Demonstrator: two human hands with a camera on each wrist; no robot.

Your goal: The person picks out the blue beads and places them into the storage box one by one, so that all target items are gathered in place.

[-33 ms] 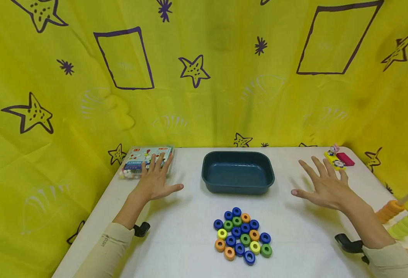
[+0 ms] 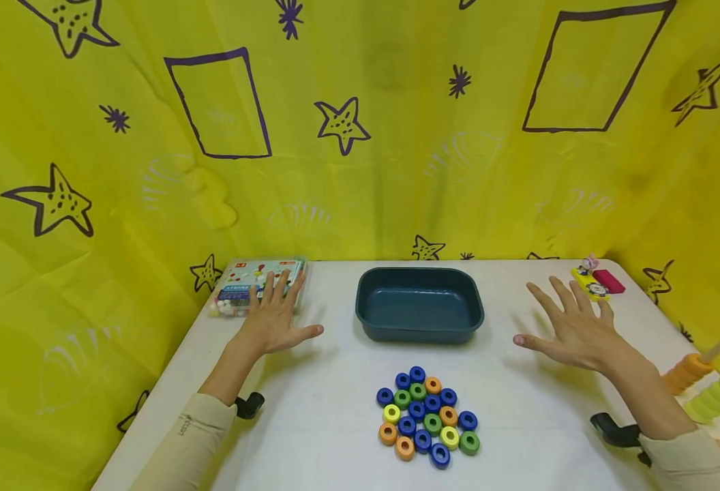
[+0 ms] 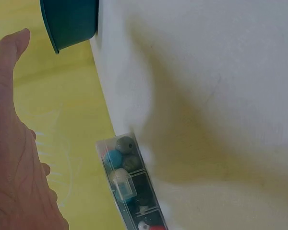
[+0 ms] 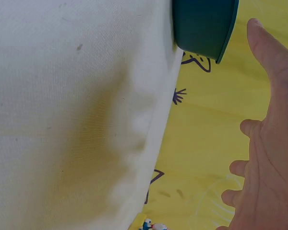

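A dark teal rectangular plastic tray (image 2: 419,303) is seen on a white bench (image 2: 311,423). Small blue, green, orange and yellow rings (image 2: 426,416) are clustered. The yellow cloth backdrop (image 2: 360,136) is patterned with purple stars and squares.

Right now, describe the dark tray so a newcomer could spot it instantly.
On the white table, look at the middle near the yellow backdrop, between the two spread hands. The teal tray sits just behind the pile of coloured rings; it is the only deep, rounded-rectangle container, and it holds nothing.
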